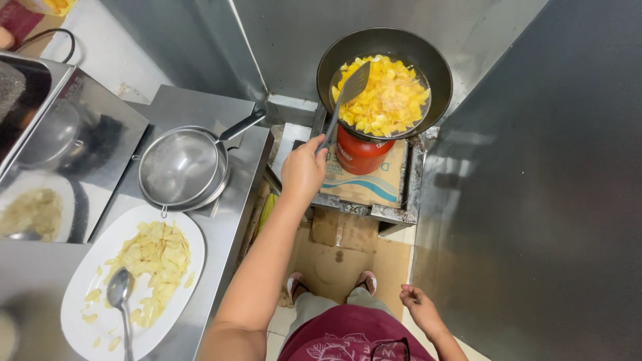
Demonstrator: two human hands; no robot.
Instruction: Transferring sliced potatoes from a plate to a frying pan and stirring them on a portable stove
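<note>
Spatula (349,93) is gripped by left hand (302,170) over the yellow chips in the pan (435,63); a red canister (361,154) stands on a cardboard box (374,184) below; right hand (418,301) hangs half open.

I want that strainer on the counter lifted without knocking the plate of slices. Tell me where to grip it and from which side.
Grip the metal strainer by its long dark handle, which sticks out up and to the right, toward the stove. Come in from that side, fingers wrapped around the shaft. That probably keeps the hand away from the white plate lying just below the bowl.
</note>
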